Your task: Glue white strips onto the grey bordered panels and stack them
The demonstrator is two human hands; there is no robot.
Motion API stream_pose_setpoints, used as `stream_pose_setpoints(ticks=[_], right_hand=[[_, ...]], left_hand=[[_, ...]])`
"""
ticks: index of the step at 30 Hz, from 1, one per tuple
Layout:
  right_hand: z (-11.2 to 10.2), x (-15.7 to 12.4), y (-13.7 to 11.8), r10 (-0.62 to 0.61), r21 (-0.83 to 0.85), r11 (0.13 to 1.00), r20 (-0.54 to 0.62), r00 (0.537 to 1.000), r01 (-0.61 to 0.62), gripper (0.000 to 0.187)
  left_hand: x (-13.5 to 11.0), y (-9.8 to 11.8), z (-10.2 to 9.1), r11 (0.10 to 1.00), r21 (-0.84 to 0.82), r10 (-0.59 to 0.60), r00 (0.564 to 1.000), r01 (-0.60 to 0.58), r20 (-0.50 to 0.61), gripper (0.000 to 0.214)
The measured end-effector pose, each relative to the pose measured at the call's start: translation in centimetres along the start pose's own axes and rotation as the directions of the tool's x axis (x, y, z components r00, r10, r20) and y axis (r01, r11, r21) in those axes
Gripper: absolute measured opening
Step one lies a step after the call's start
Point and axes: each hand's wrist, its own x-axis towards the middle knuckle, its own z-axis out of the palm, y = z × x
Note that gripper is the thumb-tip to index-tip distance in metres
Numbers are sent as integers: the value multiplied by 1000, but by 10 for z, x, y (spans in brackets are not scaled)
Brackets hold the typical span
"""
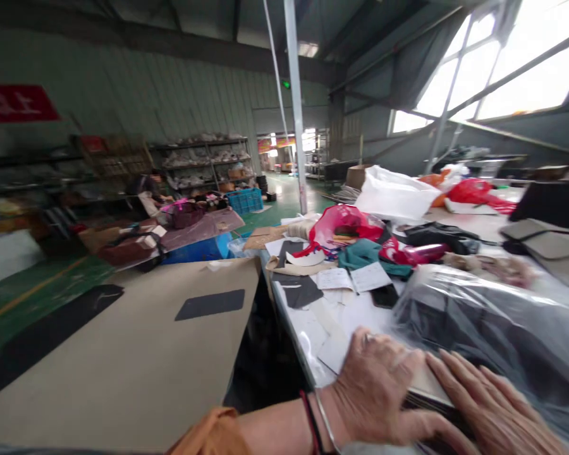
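Observation:
My left hand, with a ring, a bangle and a dark red band at the wrist, is closed around the near side of a stack of flat pieces. The stack is pale on top with dark layers below, and my hands hide most of it. My right hand lies on the stack's other side, fingers stretched out and side by side. Just beyond is a clear plastic bag with dark material inside. A dark phone-like slab and an open notebook lie farther up the white table.
A gap separates this table from a beige-topped table on the left, with dark flat pieces on it. Red and white bags and cloth crowd the far end. A metal post stands beyond, near a blue crate.

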Motion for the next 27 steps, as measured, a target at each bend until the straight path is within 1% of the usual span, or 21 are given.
stream_pose_setpoints(ticks=[1, 2, 3, 4, 6, 7, 9, 11, 14, 16, 19, 23, 25, 27], right_hand=[[-7, 2, -3, -3, -45, 999, 9, 1000, 3, 58], [-13, 5, -5, -6, -84, 996, 18, 1000, 7, 56], [-18, 12, -7, 11, -100, 995, 32, 999, -7, 52], [-23, 20, -7, 42, -98, 995, 58, 997, -36, 48], [-29, 42, -6, 106, -57, 993, 150, 983, -99, 43], [-31, 56, -5, 129, -34, 992, 208, 970, -124, 40], [-31, 87, -3, 146, -8, 988, 338, 930, -153, 35], [-24, 120, -2, 160, -1, 984, 466, 870, -181, 29], [0, 164, 1, 233, -3, 959, 572, 787, -283, 23], [22, 186, 4, 265, -11, 947, 597, 758, -322, 22], [54, 211, 10, 298, -25, 933, 615, 730, -360, 23], [92, 229, 13, 368, -32, 892, 630, 684, -451, 25], [108, 234, 12, 405, -33, 862, 644, 649, -505, 23], [122, 236, 11, 447, -39, 823, 662, 602, -567, 25]], left_hand=[[1, -10, -3, 996, -51, -80, 996, 78, -28, 60], [2, -23, -4, 979, -66, -196, 980, 193, -34, 49], [3, -39, -3, 944, -45, -327, 945, 326, -15, 42], [5, -56, -1, 905, -2, -424, 905, 424, 7, 38], [10, -88, 10, 867, 34, -497, 867, 496, 28, 33], [13, -101, 16, 858, 53, -513, 857, 511, 43, 32], [19, -121, 33, 860, 78, -510, 857, 504, 76, 30], [25, -133, 51, 872, 97, -489, 866, 480, 105, 33], [35, -144, 78, 882, 112, -470, 874, 459, 120, 39], [37, -152, 94, 876, 117, -480, 868, 467, 125, 41], [34, -162, 111, 859, 123, -511, 850, 497, 130, 39], [28, -167, 121, 847, 134, -528, 841, 514, 117, 35], [26, -168, 123, 845, 139, -531, 840, 516, 110, 33], [27, -169, 125, 840, 143, -538, 836, 523, 102, 31]])
